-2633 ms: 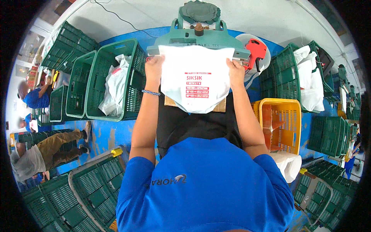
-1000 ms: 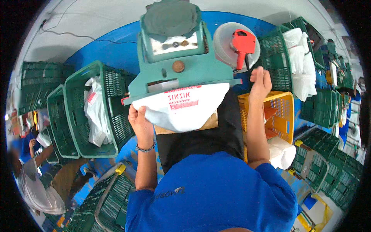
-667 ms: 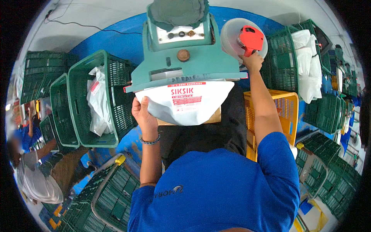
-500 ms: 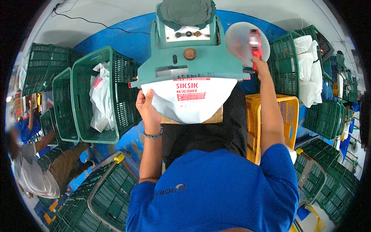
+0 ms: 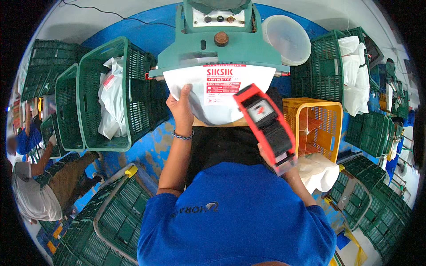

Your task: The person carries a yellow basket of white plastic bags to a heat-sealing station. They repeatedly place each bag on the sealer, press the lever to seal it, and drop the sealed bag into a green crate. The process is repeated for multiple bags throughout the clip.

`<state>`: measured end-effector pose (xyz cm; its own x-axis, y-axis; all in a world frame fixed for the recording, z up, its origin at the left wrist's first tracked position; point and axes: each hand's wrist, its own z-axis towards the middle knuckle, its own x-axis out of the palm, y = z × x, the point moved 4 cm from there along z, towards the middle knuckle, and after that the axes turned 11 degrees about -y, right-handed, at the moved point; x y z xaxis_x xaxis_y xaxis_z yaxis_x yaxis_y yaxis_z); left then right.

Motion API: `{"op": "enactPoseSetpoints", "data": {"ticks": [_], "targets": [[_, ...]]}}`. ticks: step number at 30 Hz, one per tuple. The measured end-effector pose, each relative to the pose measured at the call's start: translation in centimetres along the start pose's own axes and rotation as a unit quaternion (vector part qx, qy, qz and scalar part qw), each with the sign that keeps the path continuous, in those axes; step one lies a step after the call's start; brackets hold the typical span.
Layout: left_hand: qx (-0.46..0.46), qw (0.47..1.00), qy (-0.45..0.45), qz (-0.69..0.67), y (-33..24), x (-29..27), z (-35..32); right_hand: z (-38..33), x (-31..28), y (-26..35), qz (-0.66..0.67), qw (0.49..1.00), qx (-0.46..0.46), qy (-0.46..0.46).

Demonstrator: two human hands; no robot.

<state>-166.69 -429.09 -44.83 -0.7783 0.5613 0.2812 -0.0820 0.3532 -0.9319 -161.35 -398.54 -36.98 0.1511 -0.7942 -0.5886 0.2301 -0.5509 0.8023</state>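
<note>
A white-and-silver pouch (image 5: 222, 108) with red print hangs from the front of a green sealing machine (image 5: 239, 53), its upper edge at the machine's jaw. My left hand (image 5: 181, 104) pinches the pouch's left side, thumb on the front. In my right hand (image 5: 265, 155) is a red and black label gun (image 5: 270, 128), tilted, with its far end over the pouch's lower right part. The gun hides most of my right fingers. Whether it touches the pouch I cannot tell.
Left of the machine stands a green crate (image 5: 82, 97) with white pouches (image 5: 113, 102) inside. A round translucent tub (image 5: 288, 40) is at the back right. Nearer are a yellow crate (image 5: 339, 128) and a white bag (image 5: 317, 170). Another person (image 5: 37, 195) is at far left.
My right hand has brought the label gun from beside the round tub down toward me and over the pouch's right side. My left hand still holds the pouch.
</note>
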Motion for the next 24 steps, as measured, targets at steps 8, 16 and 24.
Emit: {"op": "enactPoseSetpoints", "data": {"ticks": [8,16,24], "targets": [[0.005,1.000,-0.019,-0.013,-0.7,1.2,-0.9,2.8,-5.1,3.2,-0.169,0.950,0.195,0.178],[-0.033,0.999,-0.030,-0.015,0.2,0.4,-1.0,8.8,-13.0,-8.8,0.012,0.941,0.324,-0.097],[0.006,0.999,-0.020,0.046,3.0,-3.9,-2.9,26.8,-5.8,-25.2,-0.429,0.856,0.224,-0.182]]}}
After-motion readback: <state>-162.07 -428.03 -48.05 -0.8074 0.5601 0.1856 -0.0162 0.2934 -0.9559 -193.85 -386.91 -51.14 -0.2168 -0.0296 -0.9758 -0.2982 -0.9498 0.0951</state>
